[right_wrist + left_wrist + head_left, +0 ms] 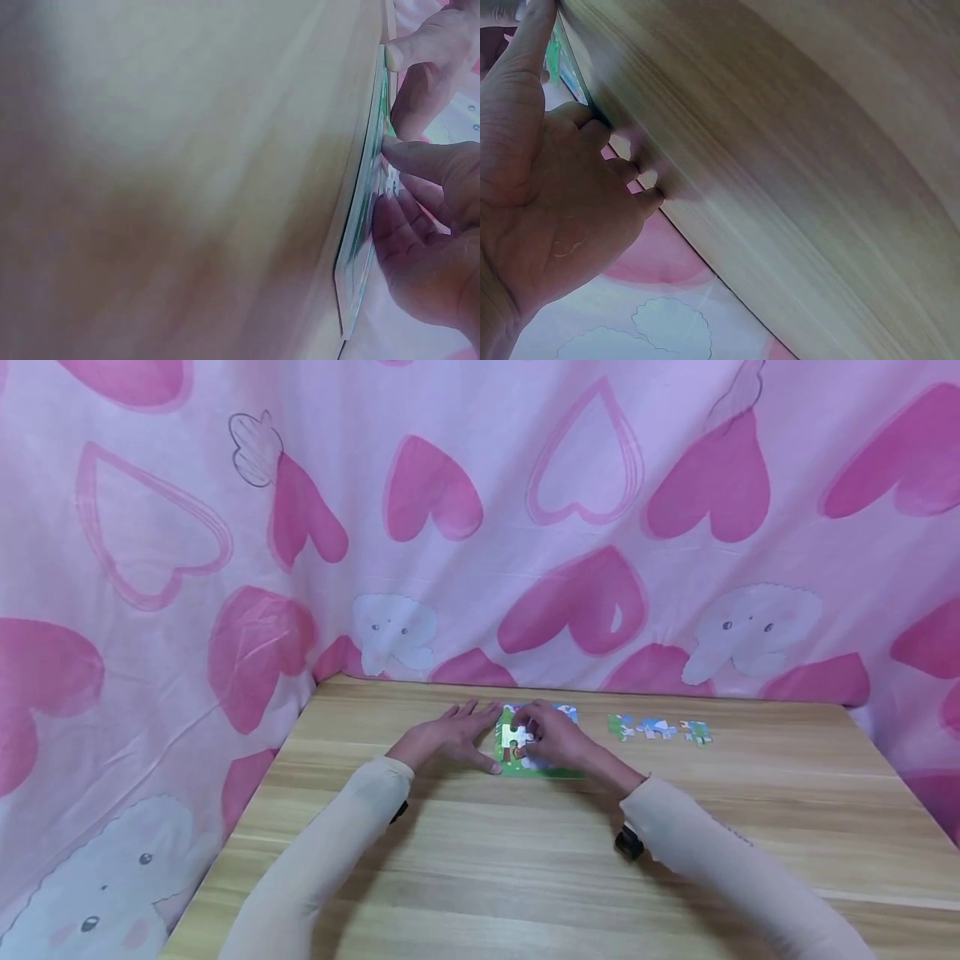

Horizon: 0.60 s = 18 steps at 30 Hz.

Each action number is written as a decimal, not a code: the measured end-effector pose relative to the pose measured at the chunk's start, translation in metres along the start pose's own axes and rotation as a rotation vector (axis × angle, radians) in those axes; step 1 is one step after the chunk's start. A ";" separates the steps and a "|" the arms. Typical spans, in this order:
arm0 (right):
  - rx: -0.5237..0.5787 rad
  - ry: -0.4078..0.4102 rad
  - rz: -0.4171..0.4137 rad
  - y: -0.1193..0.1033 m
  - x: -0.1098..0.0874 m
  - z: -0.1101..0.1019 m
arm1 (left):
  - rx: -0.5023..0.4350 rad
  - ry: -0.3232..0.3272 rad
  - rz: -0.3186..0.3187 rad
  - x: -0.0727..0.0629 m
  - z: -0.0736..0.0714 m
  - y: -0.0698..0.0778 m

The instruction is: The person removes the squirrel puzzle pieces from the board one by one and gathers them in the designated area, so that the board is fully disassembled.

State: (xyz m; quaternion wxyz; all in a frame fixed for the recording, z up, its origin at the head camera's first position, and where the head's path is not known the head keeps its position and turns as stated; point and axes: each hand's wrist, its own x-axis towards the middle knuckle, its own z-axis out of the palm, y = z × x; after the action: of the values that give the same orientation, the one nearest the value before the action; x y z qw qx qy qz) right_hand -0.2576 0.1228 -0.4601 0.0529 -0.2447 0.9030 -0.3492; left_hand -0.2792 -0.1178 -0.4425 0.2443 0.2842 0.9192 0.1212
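A jigsaw puzzle board (547, 772) with a green border lies flat near the far edge of the table. Along its left side my left hand (461, 735) rests with fingers spread, the thumb near the front left corner. My right hand (558, 739) reaches over the board from the right, thumb and fingers bent down close together at its surface. They pinch a puzzle piece (520, 752), mostly hidden behind the fingers. Beside them shows a pale, bare patch with knob-shaped outlines. In the right wrist view the thumb and fingertips come down onto the board (356, 277).
To the right of the board lie three loose pieces in a row: a green one (621, 727), a blue and white one (657, 728) and another green one (697, 732). Behind the wooden table (510, 860) hangs a pink curtain (480, 568) with hearts.
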 end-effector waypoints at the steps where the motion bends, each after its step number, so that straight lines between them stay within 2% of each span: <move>1: 0.014 -0.003 0.001 0.000 0.000 0.000 | -0.001 0.000 0.001 0.000 0.000 0.000; 13: 0.013 -0.071 -0.023 0.009 0.013 -0.004 | -0.027 -0.001 0.022 -0.001 0.000 -0.001; 18: 0.014 -0.094 -0.066 0.008 0.016 -0.009 | -0.023 -0.003 0.018 0.000 -0.001 -0.001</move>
State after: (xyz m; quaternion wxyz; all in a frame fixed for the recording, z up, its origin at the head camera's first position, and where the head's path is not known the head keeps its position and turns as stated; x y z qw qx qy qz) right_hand -0.2769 0.1259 -0.4580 0.0855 -0.2899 0.8886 -0.3451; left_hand -0.2799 -0.1192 -0.4424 0.2478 0.2897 0.9148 0.1337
